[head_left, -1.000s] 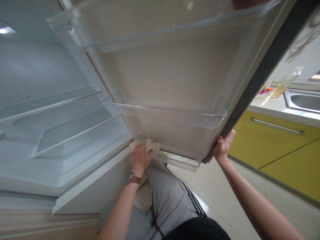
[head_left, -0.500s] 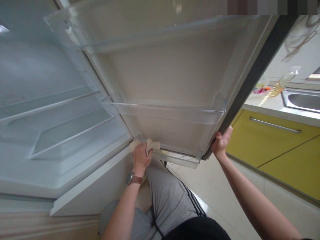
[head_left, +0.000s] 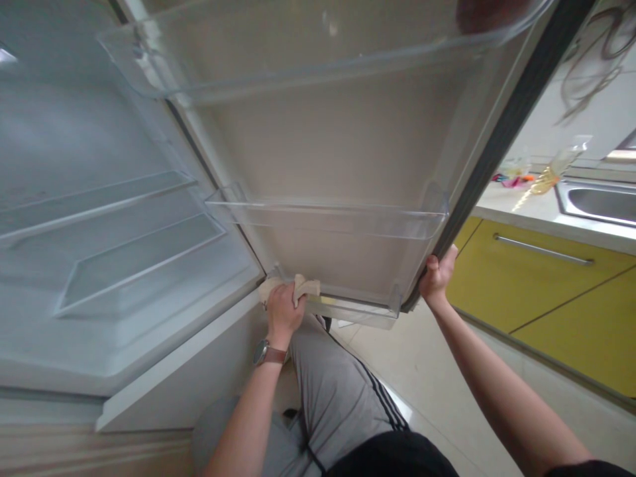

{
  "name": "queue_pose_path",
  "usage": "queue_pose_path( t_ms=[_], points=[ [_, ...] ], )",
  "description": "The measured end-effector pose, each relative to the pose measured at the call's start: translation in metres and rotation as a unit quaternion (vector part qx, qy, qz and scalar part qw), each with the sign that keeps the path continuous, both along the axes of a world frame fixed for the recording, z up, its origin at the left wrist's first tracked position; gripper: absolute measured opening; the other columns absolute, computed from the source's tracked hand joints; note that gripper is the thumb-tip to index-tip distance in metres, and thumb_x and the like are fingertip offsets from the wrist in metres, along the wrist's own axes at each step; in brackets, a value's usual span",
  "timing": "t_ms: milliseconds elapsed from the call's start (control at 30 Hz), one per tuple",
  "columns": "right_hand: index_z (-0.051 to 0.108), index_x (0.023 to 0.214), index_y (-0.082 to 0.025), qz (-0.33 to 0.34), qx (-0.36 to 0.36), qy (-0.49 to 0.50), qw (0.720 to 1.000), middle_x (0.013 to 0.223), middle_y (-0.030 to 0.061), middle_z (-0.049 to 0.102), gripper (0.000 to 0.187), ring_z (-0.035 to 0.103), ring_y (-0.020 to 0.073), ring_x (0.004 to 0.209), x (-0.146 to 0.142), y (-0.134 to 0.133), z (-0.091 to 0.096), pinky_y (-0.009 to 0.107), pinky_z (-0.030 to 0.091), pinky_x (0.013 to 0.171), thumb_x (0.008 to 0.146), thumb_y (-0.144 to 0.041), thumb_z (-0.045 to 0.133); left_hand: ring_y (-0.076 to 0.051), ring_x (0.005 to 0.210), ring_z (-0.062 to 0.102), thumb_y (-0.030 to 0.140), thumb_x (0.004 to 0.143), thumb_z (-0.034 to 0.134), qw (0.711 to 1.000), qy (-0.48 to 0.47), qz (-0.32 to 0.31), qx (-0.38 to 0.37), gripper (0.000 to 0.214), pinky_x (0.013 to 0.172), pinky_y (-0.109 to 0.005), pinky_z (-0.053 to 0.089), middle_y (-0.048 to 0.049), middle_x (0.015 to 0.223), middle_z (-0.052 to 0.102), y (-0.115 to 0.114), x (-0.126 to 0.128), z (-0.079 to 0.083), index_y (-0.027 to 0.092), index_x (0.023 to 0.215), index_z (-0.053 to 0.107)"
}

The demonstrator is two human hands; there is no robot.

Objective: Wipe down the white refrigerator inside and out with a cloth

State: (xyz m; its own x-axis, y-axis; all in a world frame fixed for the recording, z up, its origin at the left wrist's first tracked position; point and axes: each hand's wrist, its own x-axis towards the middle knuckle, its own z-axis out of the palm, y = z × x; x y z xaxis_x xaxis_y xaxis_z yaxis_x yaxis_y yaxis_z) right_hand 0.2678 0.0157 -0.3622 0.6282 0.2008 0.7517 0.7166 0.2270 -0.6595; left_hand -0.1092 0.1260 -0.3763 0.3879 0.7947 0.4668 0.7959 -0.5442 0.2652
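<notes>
Beige cloth [head_left: 293,287] sits bunched under your left hand [head_left: 283,311]. The fingers [head_left: 285,299] are curled shut over it and press it onto the hinge-side end of the lowest door bin [head_left: 358,310]. The bin's clear rim runs away from those fingers toward your other hand. Just above them hangs the middle door bin [head_left: 328,222]. The top bin [head_left: 298,46] is well above both.

Your right hand [head_left: 437,275] is clamped on the free edge of the fridge door [head_left: 348,146], low down by the dark seal [head_left: 501,132]. The thumb shows on the inner face and the remaining fingers are wrapped out of sight behind the edge.

Change over the last second is slight. The cloth and left hand lie at almost the same spot on the bin corner, so the wipe has made no visible travel along the rim. The right hand and the door's bottom corner sit a little closer to the left hand than before. Whether the door swung or your head moved, I cannot tell. My judgement is that the corner is being worked in place while the rest of the bin toward the right hand stays unwiped.

Glass shelves [head_left: 139,258] lie well to the left of your left fingers. Yellow cabinets [head_left: 546,285], worktop [head_left: 527,205] and sink [head_left: 601,202] lie beyond the right fingers.
</notes>
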Motion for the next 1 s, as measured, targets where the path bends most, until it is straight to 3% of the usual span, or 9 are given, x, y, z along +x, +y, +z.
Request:
queue_pose_path(
  t_ms=[267, 500, 633, 767, 1000],
  points=[
    [0.055, 0.122, -0.018, 0.002, 0.002, 0.006, 1.0, 0.107, 0.0075, 0.058, 0.073, 0.056, 0.0262, 0.096, -0.016, -0.018, 0.0, 0.044, 0.045, 0.088, 0.086, -0.081, 0.046, -0.032, 0.104, 0.067, 0.032, 0.096, 0.048, 0.999, 0.024, 0.031, -0.017, 0.026, 0.095, -0.04, 0.048, -0.0136, 0.099, 0.073, 0.0, -0.003, 0.004, 0.019, 0.101, 0.07],
    [0.052, 0.135, -0.018, 0.012, 0.008, 0.016, 1.0, 0.12, 0.0109, 0.055, 0.076, 0.055, 0.0307, 0.11, -0.047, -0.047, -0.008, 0.049, 0.044, 0.098, 0.087, -0.077, 0.051, -0.032, 0.097, 0.073, 0.042, 0.103, 0.04, 0.984, 0.112, 0.097, -0.095, 0.042, 0.082, -0.037, 0.049, -0.0143, 0.097, 0.078, -0.012, 0.008, 0.036, 0.019, 0.105, 0.075],
    [0.049, 0.141, -0.02, 0.009, -0.007, 0.027, 1.0, 0.125, 0.0118, 0.054, 0.079, 0.054, 0.0328, 0.115, -0.053, -0.052, -0.012, 0.052, 0.042, 0.101, 0.087, -0.077, 0.05, -0.031, 0.095, 0.075, 0.046, 0.106, 0.034, 0.978, 0.157, 0.042, -0.134, 0.05, 0.08, -0.036, 0.05, -0.0153, 0.098, 0.079, -0.032, 0.032, 0.051, 0.019, 0.108, 0.076],
    [0.049, 0.141, -0.02, 0.0, -0.018, 0.024, 1.0, 0.125, 0.0121, 0.053, 0.081, 0.054, 0.0324, 0.114, -0.051, -0.05, -0.011, 0.052, 0.043, 0.101, 0.086, -0.08, 0.048, -0.031, 0.098, 0.075, 0.05, 0.107, 0.034, 0.971, 0.173, -0.028, -0.163, 0.053, 0.081, -0.036, 0.052, -0.0165, 0.101, 0.078, -0.058, 0.072, 0.06, 0.018, 0.107, 0.077],
    [0.05, 0.139, -0.02, -0.002, -0.022, 0.028, 0.999, 0.126, 0.012, 0.054, 0.081, 0.054, 0.0327, 0.115, -0.045, -0.046, -0.008, 0.053, 0.043, 0.103, 0.086, -0.081, 0.047, -0.029, 0.109, 0.073, 0.029, 0.107, 0.037, 0.947, 0.181, -0.213, -0.16, 0.04, 0.086, -0.034, 0.053, -0.0178, 0.12, 0.074, -0.09, 0.139, 0.079, 0.019, 0.12, 0.072]
  ],
)
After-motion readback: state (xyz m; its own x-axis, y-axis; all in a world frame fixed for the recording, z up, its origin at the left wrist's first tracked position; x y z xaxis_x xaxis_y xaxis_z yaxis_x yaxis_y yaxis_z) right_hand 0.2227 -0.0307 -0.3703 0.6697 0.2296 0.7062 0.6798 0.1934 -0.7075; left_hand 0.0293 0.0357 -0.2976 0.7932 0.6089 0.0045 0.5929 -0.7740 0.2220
